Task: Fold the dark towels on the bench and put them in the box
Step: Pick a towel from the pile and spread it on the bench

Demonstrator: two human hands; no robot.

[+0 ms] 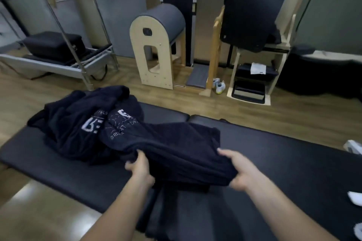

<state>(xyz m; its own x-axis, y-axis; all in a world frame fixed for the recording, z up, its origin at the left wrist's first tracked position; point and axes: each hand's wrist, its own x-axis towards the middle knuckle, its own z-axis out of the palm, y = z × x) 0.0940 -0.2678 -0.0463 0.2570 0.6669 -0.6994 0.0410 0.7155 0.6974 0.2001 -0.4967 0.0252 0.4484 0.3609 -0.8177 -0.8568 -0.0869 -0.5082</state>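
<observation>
A heap of dark towels [78,123] with white lettering lies on the left part of the black padded bench [284,152]. One dark towel [176,148] stretches from the heap toward me across the bench. My left hand [140,166] grips its near edge on the left side. My right hand [239,170] grips the same edge on the right side, fingers curled over the cloth. The towel's lower part hangs over the bench's near side between my forearms. No box is in view.
Wooden floor lies beyond the bench. A wooden barrel apparatus [156,45] and a wooden chair unit [254,76] stand along the far wall, with pale shoes [219,86] on the floor between them. A metal-framed reformer [58,58] stands at far left. White objects [354,146] sit at the right edge.
</observation>
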